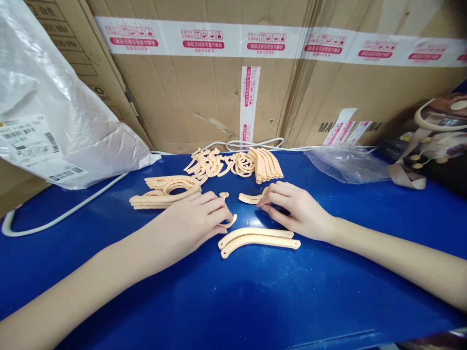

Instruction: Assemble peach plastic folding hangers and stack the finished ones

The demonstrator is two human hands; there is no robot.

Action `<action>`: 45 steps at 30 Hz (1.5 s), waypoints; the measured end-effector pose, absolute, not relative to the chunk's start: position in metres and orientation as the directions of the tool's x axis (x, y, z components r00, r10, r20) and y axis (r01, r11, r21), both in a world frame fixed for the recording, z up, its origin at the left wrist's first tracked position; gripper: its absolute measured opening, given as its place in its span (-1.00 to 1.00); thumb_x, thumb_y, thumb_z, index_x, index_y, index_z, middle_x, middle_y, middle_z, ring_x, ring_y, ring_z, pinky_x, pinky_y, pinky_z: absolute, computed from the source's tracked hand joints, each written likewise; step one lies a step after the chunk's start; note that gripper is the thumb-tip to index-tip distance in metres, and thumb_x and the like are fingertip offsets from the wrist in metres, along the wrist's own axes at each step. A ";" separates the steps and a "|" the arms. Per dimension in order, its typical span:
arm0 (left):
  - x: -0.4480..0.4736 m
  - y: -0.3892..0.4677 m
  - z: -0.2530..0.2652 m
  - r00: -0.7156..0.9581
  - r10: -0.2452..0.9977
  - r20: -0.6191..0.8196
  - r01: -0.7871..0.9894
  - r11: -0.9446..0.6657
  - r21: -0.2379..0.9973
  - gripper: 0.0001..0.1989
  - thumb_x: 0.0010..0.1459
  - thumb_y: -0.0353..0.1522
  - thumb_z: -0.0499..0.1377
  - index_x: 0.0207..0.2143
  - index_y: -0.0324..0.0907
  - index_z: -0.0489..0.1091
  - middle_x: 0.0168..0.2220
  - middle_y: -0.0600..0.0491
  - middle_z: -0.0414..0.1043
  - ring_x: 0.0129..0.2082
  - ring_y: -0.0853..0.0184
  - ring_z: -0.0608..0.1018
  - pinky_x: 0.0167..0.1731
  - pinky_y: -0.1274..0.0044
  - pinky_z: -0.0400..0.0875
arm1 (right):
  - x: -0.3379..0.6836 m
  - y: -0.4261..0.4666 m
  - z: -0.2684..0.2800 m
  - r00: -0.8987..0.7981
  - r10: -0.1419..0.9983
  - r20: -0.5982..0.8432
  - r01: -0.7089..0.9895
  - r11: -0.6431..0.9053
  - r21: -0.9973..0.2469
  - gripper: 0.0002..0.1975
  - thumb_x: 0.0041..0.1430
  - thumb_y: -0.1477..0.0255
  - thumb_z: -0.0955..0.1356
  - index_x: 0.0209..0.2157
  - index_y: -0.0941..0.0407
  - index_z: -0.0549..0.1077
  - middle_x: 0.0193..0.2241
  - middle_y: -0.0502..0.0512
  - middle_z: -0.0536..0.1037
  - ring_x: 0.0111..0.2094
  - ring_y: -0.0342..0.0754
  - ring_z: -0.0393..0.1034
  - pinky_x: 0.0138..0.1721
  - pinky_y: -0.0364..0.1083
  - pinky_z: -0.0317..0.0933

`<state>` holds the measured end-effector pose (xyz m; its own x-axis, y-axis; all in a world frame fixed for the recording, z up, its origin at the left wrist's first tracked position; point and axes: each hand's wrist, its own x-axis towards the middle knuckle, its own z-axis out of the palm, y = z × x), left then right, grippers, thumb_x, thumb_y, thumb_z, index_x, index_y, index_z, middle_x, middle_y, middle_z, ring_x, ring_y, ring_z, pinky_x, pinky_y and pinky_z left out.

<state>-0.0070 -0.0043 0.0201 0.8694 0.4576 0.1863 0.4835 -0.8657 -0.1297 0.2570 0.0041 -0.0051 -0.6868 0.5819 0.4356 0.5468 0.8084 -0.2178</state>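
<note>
My left hand (204,216) is closed, thumb and fingers pinched at a small hooked beige piece (230,223) whose curved end sticks out past the fingertips. My right hand (292,209) has its fingers curled together at the end of a short curved beige strip (249,198), partly hidden by them. Just beyond the left fingertips lies a small beige piece with a rounded end (224,195). Nearer to me, two long bent beige strips (260,238) with holes at their ends lie side by side on the blue tabletop (255,296).
Behind my left hand rests a stack of long beige pieces (160,199) with a ring-shaped gap. Farther back are a pile of hooked pieces (211,164) and a row of curved strips (268,165). Cardboard boxes (204,92), a white plastic package (73,112) and a clear bag (350,163) surround them.
</note>
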 end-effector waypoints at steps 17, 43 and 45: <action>-0.006 -0.005 0.014 0.825 0.506 0.253 0.560 -0.793 -0.240 -0.69 0.36 -0.45 -0.15 -0.31 -0.25 0.36 -0.34 -0.01 0.40 -0.35 0.27 0.37 -0.35 0.46 0.25 | 0.257 0.004 -0.004 -0.691 0.580 0.432 0.545 0.810 -0.216 -0.80 0.31 0.46 0.20 -0.24 0.15 0.45 -0.33 0.11 0.49 -0.27 -0.04 0.34 -0.22 -0.04 0.21; 0.002 -0.021 0.021 0.735 0.595 0.327 0.466 -0.792 0.394 -0.86 0.32 -0.35 0.00 -0.26 -0.18 0.32 -0.37 0.12 0.42 -0.42 0.45 0.44 -0.40 0.60 0.30 | 0.254 -0.003 -0.005 -0.388 0.725 0.568 0.684 0.640 -0.350 -0.85 0.33 0.35 0.23 -0.24 0.10 0.38 -0.39 0.03 0.57 -0.44 -0.13 0.37 -0.37 -0.13 0.14; 0.000 -0.017 0.019 0.753 0.629 0.190 0.483 -0.726 0.490 -0.77 0.29 -0.27 0.04 -0.39 -0.18 0.33 -0.51 0.19 0.34 -0.55 0.49 0.34 -0.51 0.63 0.21 | 0.254 -0.004 -0.005 -0.327 0.801 0.501 0.642 0.577 -0.505 -0.83 0.33 0.31 0.21 -0.24 0.10 0.33 -0.53 -0.05 0.49 -0.56 -0.18 0.25 -0.46 -0.15 0.10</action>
